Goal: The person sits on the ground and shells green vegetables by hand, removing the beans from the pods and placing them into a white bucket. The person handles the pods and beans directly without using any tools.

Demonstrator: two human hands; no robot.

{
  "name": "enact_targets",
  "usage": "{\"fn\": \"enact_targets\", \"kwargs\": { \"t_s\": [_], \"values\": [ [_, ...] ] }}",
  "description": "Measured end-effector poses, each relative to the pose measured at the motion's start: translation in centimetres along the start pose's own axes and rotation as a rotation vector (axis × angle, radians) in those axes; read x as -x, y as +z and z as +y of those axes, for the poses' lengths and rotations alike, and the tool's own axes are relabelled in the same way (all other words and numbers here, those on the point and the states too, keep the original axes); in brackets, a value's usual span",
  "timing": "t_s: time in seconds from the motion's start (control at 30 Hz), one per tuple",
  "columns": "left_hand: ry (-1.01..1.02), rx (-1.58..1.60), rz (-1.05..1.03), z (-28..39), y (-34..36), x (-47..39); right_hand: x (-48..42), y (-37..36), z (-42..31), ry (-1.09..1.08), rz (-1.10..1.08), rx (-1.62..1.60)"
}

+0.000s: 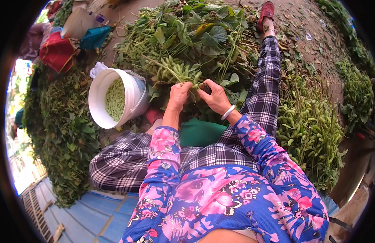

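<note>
My left hand (pixel 178 96) pinches the stem of a soybean plant (pixel 172 68), whose green pods point away from me. Close beside it, my right hand (pixel 216 96) has thumb and fingers closed at the same plant's near end, by a pod; its exact hold is partly hidden. A white bangle circles my right wrist. Both hands are over the near edge of a heap of leafy soybean plants (pixel 187 30). To their left, a white plastic bucket (pixel 94 100) leans towards me, with shelled green beans (pixel 115 100) inside.
Pod-laden soybean plants (pixel 309 121) lie along my right leg. A leafy pile (pixel 65 136) rises at the left. Green cloth or plastic (pixel 201 132) lies between my legs. Another person (pixel 32 39) sits at the far left by a pale bucket (pixel 79 24). Blue sheeting (pixel 93 212) is behind me.
</note>
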State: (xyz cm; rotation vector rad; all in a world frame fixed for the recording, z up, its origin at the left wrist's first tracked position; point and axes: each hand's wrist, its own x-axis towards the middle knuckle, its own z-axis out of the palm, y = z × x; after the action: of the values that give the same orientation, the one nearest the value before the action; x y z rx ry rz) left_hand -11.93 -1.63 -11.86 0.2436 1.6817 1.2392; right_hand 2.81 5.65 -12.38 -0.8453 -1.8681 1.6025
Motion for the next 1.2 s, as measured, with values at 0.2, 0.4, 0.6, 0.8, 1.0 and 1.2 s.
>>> {"fn": "enact_targets", "kwargs": {
  "t_s": [0.2,0.4,0.6,0.8,1.0,1.2],
  "values": [
    [0.262,0.079,-0.174,5.3,2.0,1.8,0.9,-2.1,-5.9,-0.067,0.122,-0.187],
    [0.281,-0.261,0.086,2.6,0.2,-2.9,-2.5,0.2,0.3,0.062,0.15,-0.089],
    [0.526,-0.425,0.489,0.8,-0.9,-2.2,-2.9,1.4,2.1,0.045,0.09,-0.005],
    [0.222,-0.144,0.095,1.4,2.1,-0.4,-2.5,0.6,1.1,0.101,0.072,-0.112],
    [-0.159,0.451,-0.165,-0.3,1.7,-1.0,-2.0,0.5,0.2,0.089,0.07,-0.03],
    [-0.122,0.494,-0.218,-1.5,1.2,-2.1,-1.1,0.4,-0.9,0.247,-0.096,-0.12]
  ]
}}
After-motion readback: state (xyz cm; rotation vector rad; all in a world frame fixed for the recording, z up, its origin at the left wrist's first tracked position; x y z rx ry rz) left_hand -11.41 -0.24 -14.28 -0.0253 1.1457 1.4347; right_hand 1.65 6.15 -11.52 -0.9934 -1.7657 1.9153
